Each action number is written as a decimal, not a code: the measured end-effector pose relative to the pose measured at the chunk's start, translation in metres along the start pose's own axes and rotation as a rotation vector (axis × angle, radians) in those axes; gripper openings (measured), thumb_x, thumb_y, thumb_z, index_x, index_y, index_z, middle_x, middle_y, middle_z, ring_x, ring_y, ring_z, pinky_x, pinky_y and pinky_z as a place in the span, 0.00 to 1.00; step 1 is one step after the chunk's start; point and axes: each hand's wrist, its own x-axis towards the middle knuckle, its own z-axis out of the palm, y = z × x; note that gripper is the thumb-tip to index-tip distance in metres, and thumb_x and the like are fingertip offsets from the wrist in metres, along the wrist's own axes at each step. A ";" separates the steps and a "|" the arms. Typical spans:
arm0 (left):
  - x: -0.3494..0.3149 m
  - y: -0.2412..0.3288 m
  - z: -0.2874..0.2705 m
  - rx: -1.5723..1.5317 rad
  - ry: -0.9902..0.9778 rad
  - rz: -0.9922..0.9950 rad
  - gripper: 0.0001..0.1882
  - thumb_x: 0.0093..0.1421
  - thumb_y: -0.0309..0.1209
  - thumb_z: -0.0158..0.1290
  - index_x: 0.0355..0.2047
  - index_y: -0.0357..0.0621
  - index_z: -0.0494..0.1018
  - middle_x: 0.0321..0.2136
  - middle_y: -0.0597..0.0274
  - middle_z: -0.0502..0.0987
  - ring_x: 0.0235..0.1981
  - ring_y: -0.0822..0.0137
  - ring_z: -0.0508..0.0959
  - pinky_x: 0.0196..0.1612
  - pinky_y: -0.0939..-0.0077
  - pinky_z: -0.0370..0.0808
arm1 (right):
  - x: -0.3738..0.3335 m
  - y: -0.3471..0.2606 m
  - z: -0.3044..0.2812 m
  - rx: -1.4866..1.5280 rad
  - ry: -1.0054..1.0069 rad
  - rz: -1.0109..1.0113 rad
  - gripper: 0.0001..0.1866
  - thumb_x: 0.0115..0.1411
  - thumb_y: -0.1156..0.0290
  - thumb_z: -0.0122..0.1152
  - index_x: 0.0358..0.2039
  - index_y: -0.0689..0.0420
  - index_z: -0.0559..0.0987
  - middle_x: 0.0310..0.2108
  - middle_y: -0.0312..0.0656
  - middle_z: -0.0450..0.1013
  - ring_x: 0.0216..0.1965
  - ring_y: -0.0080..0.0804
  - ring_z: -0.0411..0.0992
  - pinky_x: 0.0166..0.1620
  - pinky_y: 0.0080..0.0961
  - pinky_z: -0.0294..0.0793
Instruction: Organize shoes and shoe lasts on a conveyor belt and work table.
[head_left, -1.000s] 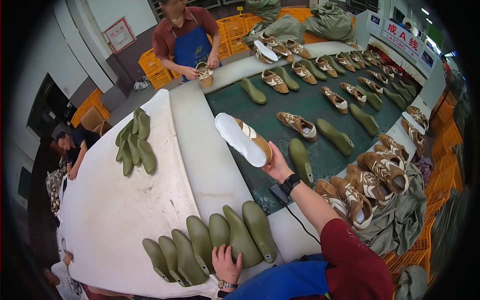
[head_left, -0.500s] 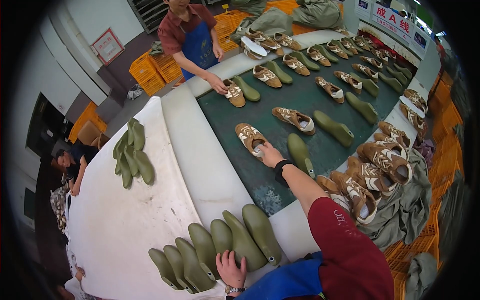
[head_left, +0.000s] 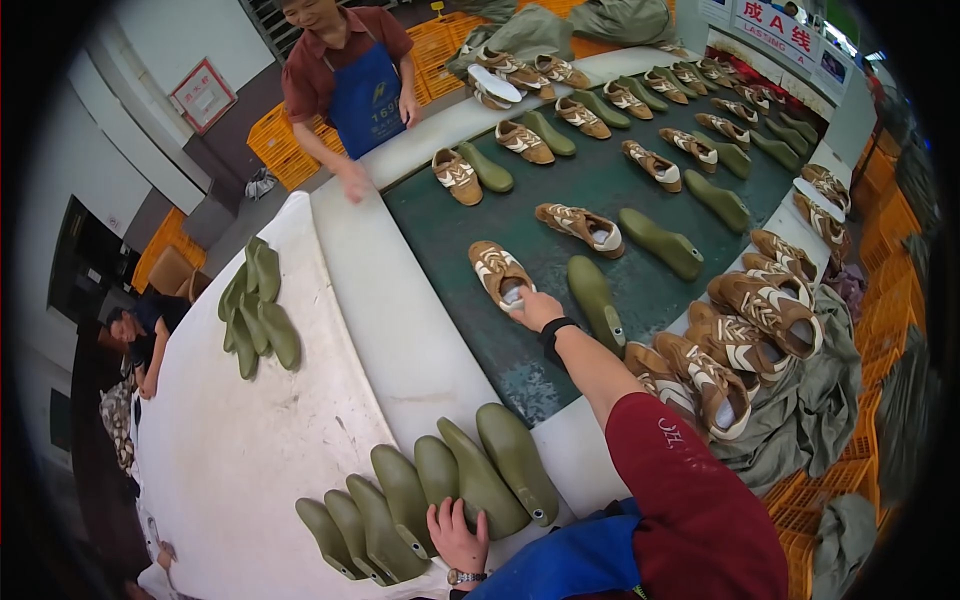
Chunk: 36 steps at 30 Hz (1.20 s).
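Note:
At the near edge of the green belt, my right hand [head_left: 537, 310] pinches the heel opening of a brown-and-white sneaker [head_left: 498, 272], its toe pointing away. A green shoe last [head_left: 594, 300] lies just right of that hand, and another sneaker [head_left: 582, 228] with its own last [head_left: 660, 243] sits beyond. My left hand [head_left: 458, 537] rests with fingers apart against a row of green lasts on the white cloth, touching the lower part of a long one [head_left: 484, 485]. Its fingertips lie on the lasts without wrapping round any.
A pile of sneakers [head_left: 735, 335] stands on the right ledge beside grey cloth [head_left: 800, 410] and orange crates [head_left: 880, 370]. More lasts [head_left: 260, 310] lie on the white-covered table [head_left: 320, 420]. Across the belt [head_left: 450, 260], a person in a blue apron [head_left: 365, 90] stands.
The other person has let go of the far-left sneaker and drawn the hand back to the white ledge. My view has shifted slightly; my hands keep their places on the sneaker and the lasts.

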 end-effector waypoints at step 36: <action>-0.003 -0.005 0.001 0.029 0.022 0.001 0.22 0.45 0.39 0.59 0.40 0.43 0.71 0.44 0.56 0.70 0.50 0.46 0.64 0.50 0.56 0.65 | 0.021 0.013 -0.009 0.003 0.227 0.060 0.19 0.55 0.60 0.56 0.45 0.53 0.68 0.38 0.52 0.72 0.41 0.47 0.72 0.43 0.40 0.71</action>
